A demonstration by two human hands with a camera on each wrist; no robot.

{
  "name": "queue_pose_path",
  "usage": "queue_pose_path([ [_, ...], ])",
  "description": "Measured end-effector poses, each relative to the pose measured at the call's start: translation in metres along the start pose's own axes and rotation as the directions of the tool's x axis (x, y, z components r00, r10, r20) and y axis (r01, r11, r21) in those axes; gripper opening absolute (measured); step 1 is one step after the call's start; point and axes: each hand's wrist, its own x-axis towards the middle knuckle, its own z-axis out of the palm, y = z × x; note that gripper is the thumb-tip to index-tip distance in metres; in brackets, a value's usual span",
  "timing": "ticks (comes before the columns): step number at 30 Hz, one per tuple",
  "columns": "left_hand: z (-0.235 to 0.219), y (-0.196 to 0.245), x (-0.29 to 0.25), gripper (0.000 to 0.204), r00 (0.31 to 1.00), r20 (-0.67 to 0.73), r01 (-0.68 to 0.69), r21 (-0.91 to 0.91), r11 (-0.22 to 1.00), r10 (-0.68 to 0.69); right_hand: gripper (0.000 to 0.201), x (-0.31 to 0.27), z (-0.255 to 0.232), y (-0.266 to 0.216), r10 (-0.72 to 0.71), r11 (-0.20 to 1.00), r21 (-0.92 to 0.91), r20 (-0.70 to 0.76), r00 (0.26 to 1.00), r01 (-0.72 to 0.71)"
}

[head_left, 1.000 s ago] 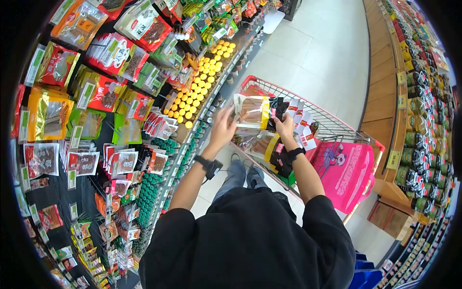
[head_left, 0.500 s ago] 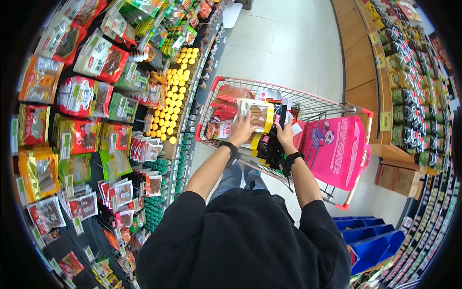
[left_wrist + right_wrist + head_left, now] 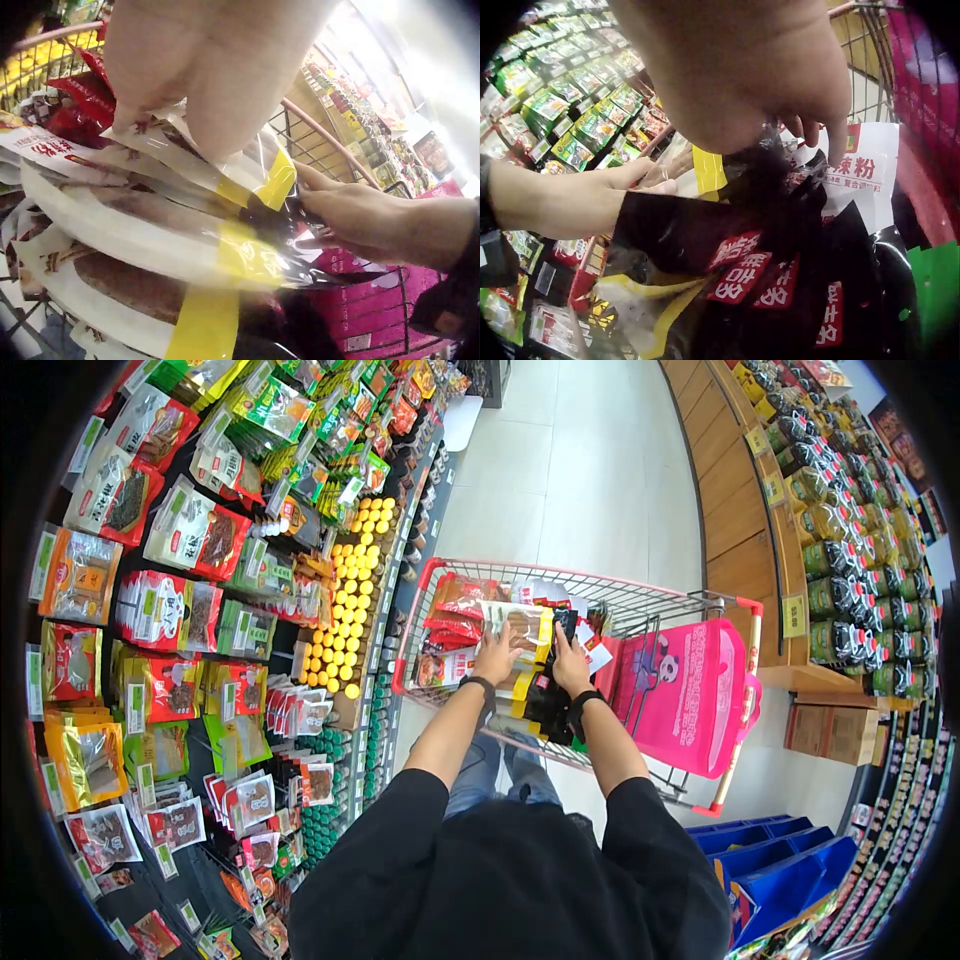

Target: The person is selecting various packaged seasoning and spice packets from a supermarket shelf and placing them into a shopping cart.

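A clear packet of long brown pieces with a yellow band and black end [image 3: 526, 632] lies across the cart load. My left hand [image 3: 497, 658] rests on its clear part with fingers spread. At the black end, my right hand [image 3: 572, 668] grips the packet; the left wrist view shows the right hand's fingers [image 3: 322, 191] around that end. Similar yellow-banded packets [image 3: 206, 322] lie beneath and nearer my body. Their black ends with red labels [image 3: 739, 277] show in the right wrist view. What the left fingertips touch underneath is partly hidden.
The wire cart [image 3: 640, 578] also holds red packets [image 3: 462, 600], white packets [image 3: 540, 592] and a pink bag [image 3: 685, 695]. Shelves of hanging packets and yellow-capped jars [image 3: 345, 620] stand left, wooden shelving with jars [image 3: 850, 600] right. Blue bins [image 3: 790, 870] sit lower right.
My left hand has come from the packet's left edge onto its top. The packet has been lowered onto the load, and both hands have moved down with it. The view has shifted over the cart.
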Motion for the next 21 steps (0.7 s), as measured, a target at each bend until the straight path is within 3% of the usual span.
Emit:
queue_pose_path([
  [5,0.002,0.005,0.004,0.080,0.999,0.029,0.028,-0.002,1.000,-0.028,0.059,0.007,0.007,0.005,0.037,0.997,-0.069,0.036,0.999,-0.034],
  [7,-0.005,0.007,-0.001,0.080,0.999,0.042,0.005,-0.054,0.999,-0.003,0.059,0.009,0.003,0.010,-0.018,0.997,0.070,0.060,0.998,0.014],
  [9,-0.016,0.005,-0.001,0.083,0.996,0.074,-0.043,-0.104,0.994,0.051,0.057,0.006,-0.003,0.005,-0.088,0.996,0.021,-0.057,0.994,0.089],
  [10,-0.019,0.007,-0.002,0.085,0.999,0.042,-0.022,-0.035,0.999,0.024,0.054,0.003,-0.006,-0.001,-0.188,0.981,-0.100,-0.237,0.953,0.169],
  [11,-0.022,0.009,-0.007,0.087,1.000,0.008,0.006,0.033,0.999,-0.006,0.054,-0.003,-0.009,-0.006,-0.201,0.970,-0.185,-0.239,0.950,0.159],
  [13,-0.047,0.033,-0.024,0.089,0.995,-0.057,0.081,-0.018,0.997,-0.082,0.054,-0.019,-0.038,-0.042,-0.240,0.926,-0.347,-0.241,0.941,0.147],
  [15,-0.070,0.048,-0.046,0.089,0.986,-0.117,0.113,-0.070,0.991,-0.121,0.057,-0.016,-0.028,-0.043,-0.430,0.868,-0.338,-0.141,0.892,0.365],
  [17,-0.084,0.049,-0.062,0.087,0.979,-0.174,0.090,-0.118,0.989,-0.110,0.060,-0.011,-0.013,-0.051,-0.527,0.804,-0.357,-0.055,0.848,0.476],
  [19,-0.098,0.036,-0.082,0.069,0.980,-0.169,0.093,-0.096,0.991,-0.109,0.061,-0.012,-0.005,-0.060,-0.446,0.839,-0.322,0.056,0.893,0.439],
  [20,-0.133,0.058,-0.107,0.061,0.976,-0.137,0.132,-0.242,0.961,-0.169,0.062,-0.013,0.001,-0.061,-0.402,0.855,-0.309,0.113,0.908,0.417],
  [21,-0.189,0.102,-0.142,0.053,0.964,-0.120,0.176,-0.381,0.908,-0.238,0.064,-0.010,0.018,-0.053,-0.414,0.852,-0.316,0.076,0.907,0.416],
])
